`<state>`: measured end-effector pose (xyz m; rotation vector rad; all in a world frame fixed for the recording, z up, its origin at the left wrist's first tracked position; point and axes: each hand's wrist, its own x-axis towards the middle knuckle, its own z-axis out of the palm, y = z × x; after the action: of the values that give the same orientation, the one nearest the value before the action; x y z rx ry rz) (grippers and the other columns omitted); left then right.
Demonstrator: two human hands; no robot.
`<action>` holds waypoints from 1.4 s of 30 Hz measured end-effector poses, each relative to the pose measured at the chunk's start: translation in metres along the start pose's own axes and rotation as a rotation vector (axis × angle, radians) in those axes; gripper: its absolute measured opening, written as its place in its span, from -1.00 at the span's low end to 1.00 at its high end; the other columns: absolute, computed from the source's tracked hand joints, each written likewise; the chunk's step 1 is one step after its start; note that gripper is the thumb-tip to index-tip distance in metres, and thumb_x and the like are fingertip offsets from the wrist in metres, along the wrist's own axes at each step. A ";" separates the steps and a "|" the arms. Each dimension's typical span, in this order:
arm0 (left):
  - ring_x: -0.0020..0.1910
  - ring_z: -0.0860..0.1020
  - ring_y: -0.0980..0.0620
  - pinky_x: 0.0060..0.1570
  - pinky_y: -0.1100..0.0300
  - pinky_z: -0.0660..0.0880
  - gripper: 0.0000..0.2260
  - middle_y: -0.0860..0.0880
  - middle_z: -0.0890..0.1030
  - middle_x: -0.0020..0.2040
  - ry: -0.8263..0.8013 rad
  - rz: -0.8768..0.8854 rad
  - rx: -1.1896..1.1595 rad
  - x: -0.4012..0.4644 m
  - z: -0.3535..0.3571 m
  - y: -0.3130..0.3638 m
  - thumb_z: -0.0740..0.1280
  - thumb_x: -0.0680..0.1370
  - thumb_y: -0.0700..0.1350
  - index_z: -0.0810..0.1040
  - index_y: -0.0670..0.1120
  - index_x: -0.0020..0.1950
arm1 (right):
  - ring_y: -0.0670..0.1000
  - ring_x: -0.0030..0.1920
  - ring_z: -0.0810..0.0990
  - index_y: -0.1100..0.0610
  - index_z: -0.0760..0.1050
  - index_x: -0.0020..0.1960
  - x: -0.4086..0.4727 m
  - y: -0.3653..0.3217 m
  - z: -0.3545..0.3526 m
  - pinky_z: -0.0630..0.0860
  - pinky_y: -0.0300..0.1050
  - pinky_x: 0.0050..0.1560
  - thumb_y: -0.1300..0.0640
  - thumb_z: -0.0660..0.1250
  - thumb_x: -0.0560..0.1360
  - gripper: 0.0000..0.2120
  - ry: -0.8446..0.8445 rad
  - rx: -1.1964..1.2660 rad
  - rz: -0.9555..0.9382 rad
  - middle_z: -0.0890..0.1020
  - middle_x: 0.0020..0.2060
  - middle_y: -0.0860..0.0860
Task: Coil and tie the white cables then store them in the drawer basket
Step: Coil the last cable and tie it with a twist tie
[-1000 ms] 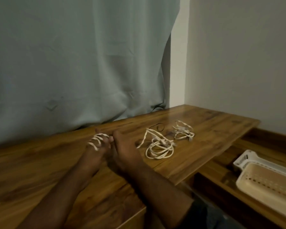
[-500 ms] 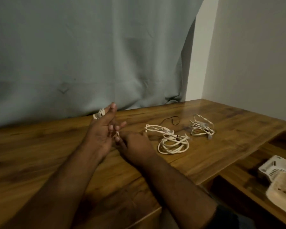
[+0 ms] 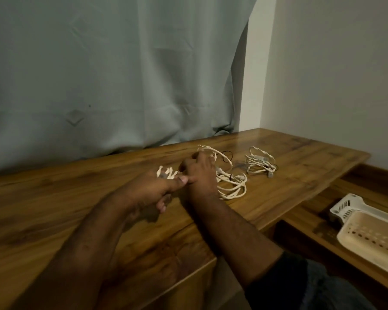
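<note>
Dim, warm light; soft sheen on the wooden table (image 3: 278,153), faint shadows under the forearms, hands slightly motion-blurred, wide-angle bending at edges.

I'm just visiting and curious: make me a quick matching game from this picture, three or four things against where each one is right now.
Things:
1. small white coil
2. large loose cable
3. far cable bundle
4. basket

Places:
A. lower shelf at right
B. lying alone on the tabletop, farthest right
C. wound on the left hand
D. under the right hand, partly lifted

Pairs: 1-C, 2-D, 3-B, 4-A
</note>
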<state>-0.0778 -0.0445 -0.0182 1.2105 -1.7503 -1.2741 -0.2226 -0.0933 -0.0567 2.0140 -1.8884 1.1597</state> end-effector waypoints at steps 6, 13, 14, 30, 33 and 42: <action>-0.61 0.46 0.08 -0.45 0.28 0.40 -0.60 -0.03 0.56 -0.57 0.113 -0.034 0.621 -0.005 -0.014 -0.008 0.29 0.66 0.10 0.54 -0.13 -0.25 | 0.08 0.27 0.47 0.07 0.63 0.11 0.007 -0.003 -0.011 0.48 -0.03 0.23 0.23 0.52 0.41 -0.71 0.233 0.081 -0.085 0.53 0.20 0.07; -0.28 0.69 -0.03 -0.15 0.03 0.64 -0.71 0.01 0.71 -0.23 0.506 0.176 0.618 0.009 -0.030 -0.023 0.27 0.62 0.22 0.57 0.02 -0.08 | 0.05 -0.01 0.47 0.16 0.55 -0.02 0.002 -0.011 -0.013 0.41 0.01 -0.06 0.25 0.26 0.52 -0.89 0.342 0.294 -0.275 0.53 -0.05 0.06; -0.23 0.70 -0.03 -0.09 -0.01 0.64 -0.70 0.03 0.70 -0.17 0.524 0.192 0.595 0.011 -0.032 -0.026 0.26 0.61 0.26 0.58 0.05 -0.05 | 0.04 -0.03 0.47 0.15 0.54 -0.03 0.001 -0.014 -0.014 0.40 -0.01 -0.07 0.24 0.24 0.50 -0.88 0.325 0.301 -0.310 0.53 -0.07 0.05; -0.56 0.41 0.17 -0.06 0.07 0.65 -0.83 0.09 0.35 -0.58 0.433 0.473 -1.072 -0.016 -0.060 0.029 0.40 0.54 0.00 0.52 -0.07 -0.14 | -0.11 -0.20 0.47 -0.03 0.44 -0.11 -0.012 -0.027 0.006 0.34 -0.09 -0.22 -0.08 0.24 0.68 -0.77 -0.328 0.146 -0.669 0.51 -0.24 -0.16; -0.62 0.26 0.15 -0.12 0.06 0.66 -0.78 0.06 0.25 -0.61 0.218 0.482 -1.057 -0.024 -0.061 0.031 0.34 0.56 -0.13 0.53 -0.15 0.18 | -0.05 -0.21 0.50 -0.07 0.37 -0.16 -0.012 -0.026 0.008 0.39 -0.04 -0.24 -0.17 0.16 0.68 -0.71 -0.353 0.139 -0.638 0.54 -0.25 -0.11; -0.63 0.29 0.17 -0.43 0.24 0.45 -0.76 -0.04 0.55 -0.50 0.026 0.177 -0.028 -0.020 -0.040 0.015 0.37 0.61 -0.25 0.65 -0.18 0.27 | 0.03 -0.03 0.67 -0.05 0.61 0.12 -0.002 -0.011 0.002 0.55 -0.04 -0.02 -0.10 0.31 0.62 -0.81 -0.261 0.288 -0.016 0.72 -0.08 -0.04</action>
<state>-0.0399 -0.0383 0.0094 1.0270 -1.7723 -1.1706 -0.2112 -0.0908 -0.0555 2.4352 -1.9037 1.2835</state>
